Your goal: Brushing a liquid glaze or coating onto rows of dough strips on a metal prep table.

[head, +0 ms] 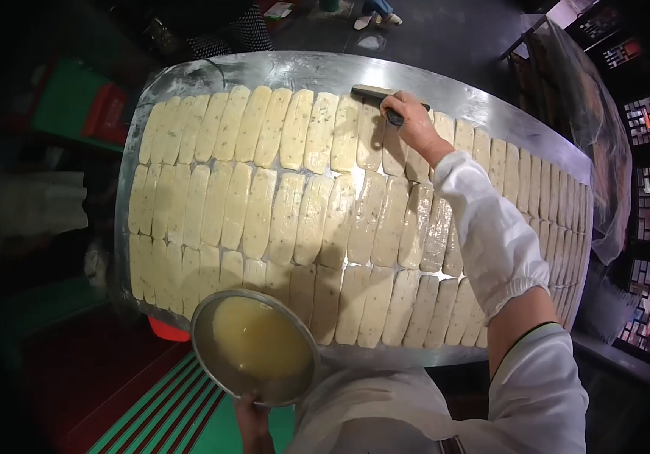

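Observation:
Long strips of pale dough (256,213) flecked with dark bits lie side by side in three rows on a stainless steel table (302,65). My right hand (413,116) grips the black handle of a flat brush (375,92) above the far row, right of the table's middle. Some strips in the middle and far rows look wet and shiny. At the table's near edge my left hand (252,406) holds the rim of a round metal bowl (313,363) with yellow liquid (262,340) in it. Most of that hand's fingers are hidden under the bowl.
A covered rack (580,125) with clear plastic sheeting stands beyond the table's right end. Green and red boxes (69,99) are at the left. A red object (168,329) shows under the near left corner. Another person's legs (379,8) are past the far edge.

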Available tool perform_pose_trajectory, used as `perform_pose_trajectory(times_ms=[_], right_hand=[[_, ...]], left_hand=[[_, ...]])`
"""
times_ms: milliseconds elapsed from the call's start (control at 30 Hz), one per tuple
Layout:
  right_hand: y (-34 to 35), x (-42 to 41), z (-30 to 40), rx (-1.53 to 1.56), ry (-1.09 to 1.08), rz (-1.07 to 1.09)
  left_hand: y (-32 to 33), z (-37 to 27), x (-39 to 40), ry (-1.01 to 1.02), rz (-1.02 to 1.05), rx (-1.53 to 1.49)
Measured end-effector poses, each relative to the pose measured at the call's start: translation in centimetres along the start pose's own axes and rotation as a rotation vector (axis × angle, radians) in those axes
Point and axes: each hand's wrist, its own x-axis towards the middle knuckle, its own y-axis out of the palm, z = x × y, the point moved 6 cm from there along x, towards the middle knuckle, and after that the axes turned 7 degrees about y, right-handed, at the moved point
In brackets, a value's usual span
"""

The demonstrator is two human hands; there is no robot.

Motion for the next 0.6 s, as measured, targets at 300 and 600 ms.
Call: perform_pose_trajectory(times_ms=[300, 600], right_hand=[[-1.1, -9.4, 9.7, 0.242, -0.539, 0.245], [-1.1, -12.5, 5.4, 0.197, -0.495, 0.304]], left_hand=[[0.5, 5.0, -7.7, -0.059, -0.008, -0.025], [-2.5, 9.4, -10.3, -0.17, -0.157, -0.084]])
